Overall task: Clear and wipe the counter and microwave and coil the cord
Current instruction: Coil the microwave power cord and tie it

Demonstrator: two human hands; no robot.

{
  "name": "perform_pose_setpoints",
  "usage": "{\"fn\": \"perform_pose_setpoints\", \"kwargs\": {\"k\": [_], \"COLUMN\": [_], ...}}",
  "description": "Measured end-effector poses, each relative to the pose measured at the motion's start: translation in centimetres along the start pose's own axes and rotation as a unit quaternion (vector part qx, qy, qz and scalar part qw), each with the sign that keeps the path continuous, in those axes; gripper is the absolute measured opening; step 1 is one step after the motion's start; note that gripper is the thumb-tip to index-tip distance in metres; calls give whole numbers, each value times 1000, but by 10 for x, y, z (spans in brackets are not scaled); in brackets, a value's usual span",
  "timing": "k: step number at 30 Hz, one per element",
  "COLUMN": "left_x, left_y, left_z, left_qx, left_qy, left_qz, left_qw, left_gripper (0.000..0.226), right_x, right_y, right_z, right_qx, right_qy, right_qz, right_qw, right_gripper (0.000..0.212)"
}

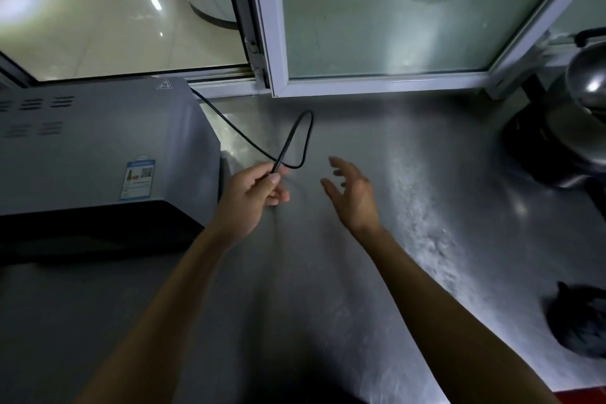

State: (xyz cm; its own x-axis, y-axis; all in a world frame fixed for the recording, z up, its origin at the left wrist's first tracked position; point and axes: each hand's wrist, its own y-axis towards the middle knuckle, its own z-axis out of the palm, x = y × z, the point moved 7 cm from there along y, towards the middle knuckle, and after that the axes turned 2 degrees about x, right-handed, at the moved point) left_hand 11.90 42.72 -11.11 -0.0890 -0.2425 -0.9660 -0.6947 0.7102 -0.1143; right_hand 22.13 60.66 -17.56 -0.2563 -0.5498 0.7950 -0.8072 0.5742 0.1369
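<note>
A grey microwave (91, 154) with a black front stands on the steel counter (377, 272) at the left. Its thin black cord (306, 138) runs from behind the microwave's back right corner and bends into a narrow loop above the counter. My left hand (252, 193) pinches the cord where the loop's strands cross, between thumb and fingers. Just to the right, my right hand (352, 193) hovers over the counter with spread fingers, holding nothing and apart from the cord.
A sliding window with white frames (269, 43) runs along the back of the counter. A shiny metal kettle on a black base (564, 128) stands at the far right. A dark crumpled cloth (580, 321) lies near the right front edge.
</note>
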Motion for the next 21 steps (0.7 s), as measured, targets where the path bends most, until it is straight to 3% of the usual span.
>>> {"fn": "perform_pose_setpoints", "kwargs": {"k": [5, 8, 13, 21], "left_x": [-7, -9, -7, -9], "left_y": [-17, -23, -28, -17], "left_z": [-12, -22, -39, -44], "left_qx": [-17, -26, -27, -74], "left_qy": [49, 74, 106, 119], "left_qz": [21, 29, 45, 68], "left_qw": [998, 996, 993, 988], "left_gripper": [22, 22, 21, 26], "right_x": [-1, 8, 11, 14], "right_y": [37, 45, 48, 43], "right_z": [23, 43, 49, 8], "right_qx": [90, 123, 80, 30], "right_qy": [0, 28, 70, 91], "right_qz": [77, 93, 95, 89], "right_qw": [993, 988, 990, 991], "right_gripper": [70, 58, 21, 12]}}
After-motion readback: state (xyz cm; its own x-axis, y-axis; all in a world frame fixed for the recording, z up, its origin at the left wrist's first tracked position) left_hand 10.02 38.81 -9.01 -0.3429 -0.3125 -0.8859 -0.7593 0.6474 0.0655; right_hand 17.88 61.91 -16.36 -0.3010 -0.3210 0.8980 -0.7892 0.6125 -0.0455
